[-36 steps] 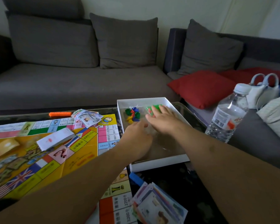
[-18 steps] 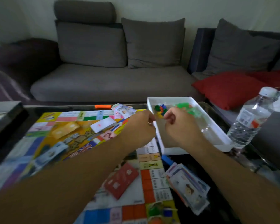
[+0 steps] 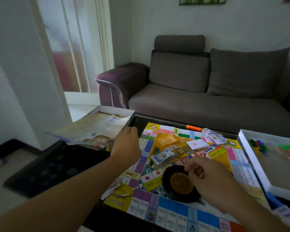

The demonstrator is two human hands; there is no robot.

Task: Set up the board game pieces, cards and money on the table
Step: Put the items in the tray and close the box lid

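Your left hand (image 3: 126, 144) hung over the board's (image 3: 157, 203) far left corner, beside the box lid (image 3: 97, 126) lying open at the table's (image 3: 54, 166) left edge. Its fingers were curled; whether they held anything, I could not tell. Your right hand (image 3: 213, 178) sat low over the near middle of the board, fingers curled at the rim of a round black disc (image 3: 179, 183) with an orange centre, seemingly pinching it.

On the board: a bill stack (image 3: 162, 156) near centre, a white card deck (image 3: 197, 144) beyond it, loose notes (image 3: 213, 136) at the far edge, an orange marker (image 3: 193, 128) just past them. The tray (image 3: 251, 161) at the table's right edge held the coloured pawns (image 3: 258, 145) and green pieces (image 3: 288, 150), not yet set out.

Judgement: the step in hand was placing the disc. To do it well, you'd lower it flat on bare board, apart from the bill stack so nothing got nudged, and let go only once it sat level. The left hand could steady the board's edge. The picture was blurred, so small details stayed uncertain.
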